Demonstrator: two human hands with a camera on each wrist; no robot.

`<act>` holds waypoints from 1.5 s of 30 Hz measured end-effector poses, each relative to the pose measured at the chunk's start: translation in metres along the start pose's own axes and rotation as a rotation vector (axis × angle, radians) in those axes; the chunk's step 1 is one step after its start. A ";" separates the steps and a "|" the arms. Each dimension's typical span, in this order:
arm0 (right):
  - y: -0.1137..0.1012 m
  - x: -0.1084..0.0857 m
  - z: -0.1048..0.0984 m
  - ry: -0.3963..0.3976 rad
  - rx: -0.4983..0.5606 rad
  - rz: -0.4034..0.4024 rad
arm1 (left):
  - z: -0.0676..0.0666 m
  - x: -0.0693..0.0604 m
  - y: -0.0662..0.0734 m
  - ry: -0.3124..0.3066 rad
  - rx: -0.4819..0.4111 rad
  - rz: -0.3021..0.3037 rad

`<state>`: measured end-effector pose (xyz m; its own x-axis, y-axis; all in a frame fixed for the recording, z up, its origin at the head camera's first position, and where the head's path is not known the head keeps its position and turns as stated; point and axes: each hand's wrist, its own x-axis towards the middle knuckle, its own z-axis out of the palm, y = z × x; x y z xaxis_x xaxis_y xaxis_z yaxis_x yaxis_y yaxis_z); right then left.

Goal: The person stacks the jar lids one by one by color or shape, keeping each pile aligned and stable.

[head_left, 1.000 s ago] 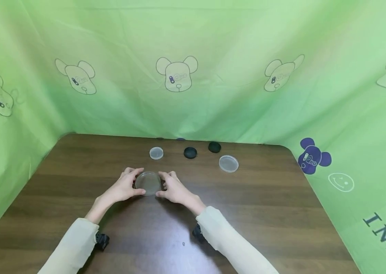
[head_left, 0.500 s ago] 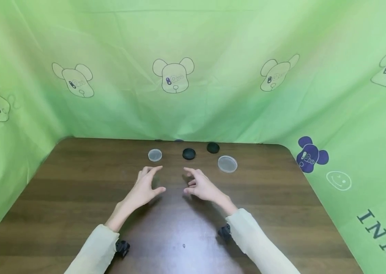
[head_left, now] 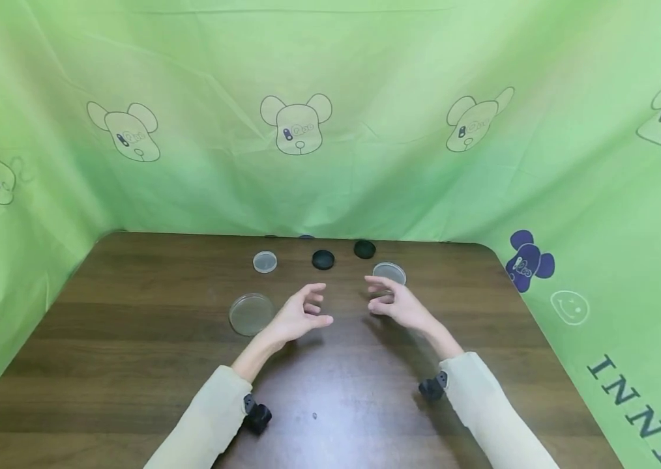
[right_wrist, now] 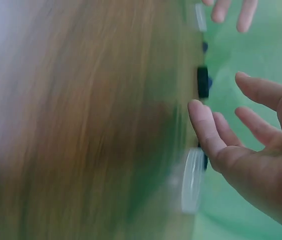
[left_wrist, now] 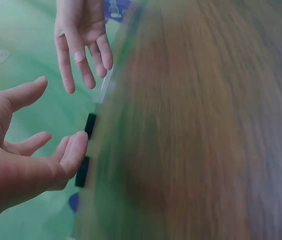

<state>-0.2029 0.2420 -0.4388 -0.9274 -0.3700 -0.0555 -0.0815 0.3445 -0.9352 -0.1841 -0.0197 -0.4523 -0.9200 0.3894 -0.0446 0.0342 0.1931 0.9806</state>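
Observation:
The left hand [head_left: 297, 317] hovers over the middle of the table with fingers relaxed and nothing in its grasp. Just left of its wrist lies a large clear round dish [head_left: 251, 314]. To the right, the empty right hand [head_left: 402, 306] has its fingers loosely bent, in front of another clear dish [head_left: 389, 273] whose near edge it partly hides. In the left wrist view, both the left hand [left_wrist: 36, 145] and the right hand [left_wrist: 83, 45] show spread fingers. The right wrist view shows the right hand [right_wrist: 260, 140] near a clear dish [right_wrist: 193, 180].
Along the back of the wooden table [head_left: 160, 391] stand a small clear dish [head_left: 264, 262] and two black round pieces, one [head_left: 323, 260] left of the other [head_left: 364, 249]. Green printed cloth [head_left: 366, 182] hangs behind and at both sides.
The hands let go of the large clear dish, which stays on the table at the left. Both hands have moved right, the right one now reaching the front of the right-hand clear dish.

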 end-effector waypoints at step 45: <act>0.030 0.030 -0.068 0.184 0.210 0.312 | 0.093 0.136 0.028 0.093 -0.205 -0.270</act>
<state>-0.2576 0.2998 -0.4444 -0.9472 -0.1091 -0.3015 0.2718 0.2254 -0.9356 -0.2721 0.1226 -0.4486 -0.9171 0.2639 -0.2989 -0.2852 0.0897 0.9543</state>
